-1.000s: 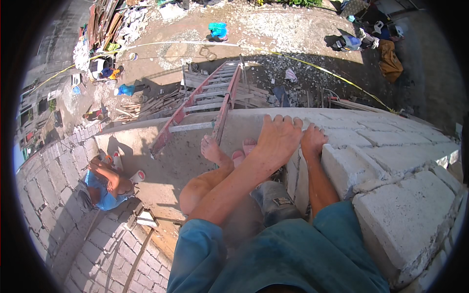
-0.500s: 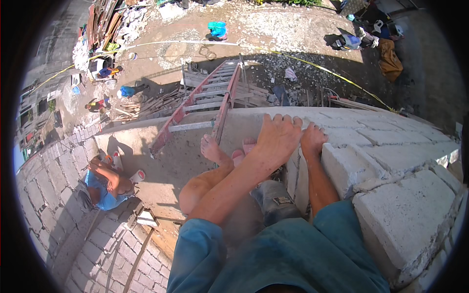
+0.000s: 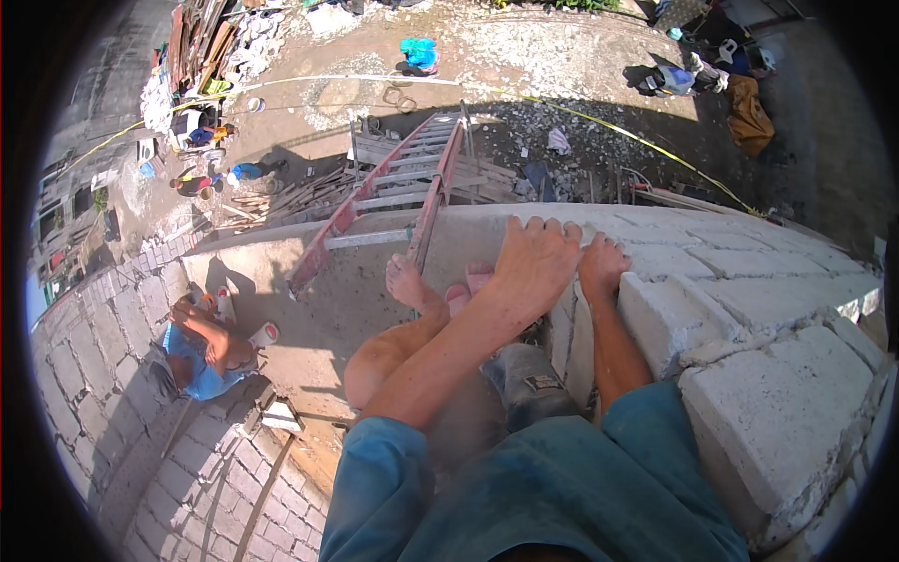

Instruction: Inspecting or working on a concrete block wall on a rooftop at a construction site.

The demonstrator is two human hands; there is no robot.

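Note:
My left hand (image 3: 537, 258) is closed over the front edge of a grey block wall (image 3: 646, 229), its fingers bent and the wrist arched. Just to its right, my right hand (image 3: 602, 267) also curls its fingers on the wall's edge, beside a raised concrete block (image 3: 670, 323). No tool shows in either hand. Left of my forearm are a bent bare knee (image 3: 370, 375) and a bare foot (image 3: 405, 281); whose they are I cannot tell. A pink slipper (image 3: 457, 298) shows between the foot and my left wrist.
A red ladder (image 3: 393, 192) with pale rungs leans at the ledge ahead. Down left, a person in blue (image 3: 206, 365) sits against the block wall. Yellow tape (image 3: 618, 134) crosses the rubble-strewn ground far below, near piled planks (image 3: 257, 208) and several workers.
My hands keep the same hold on the wall. Far below at the left, a worker in a dark and red top has shifted right, close to another in blue.

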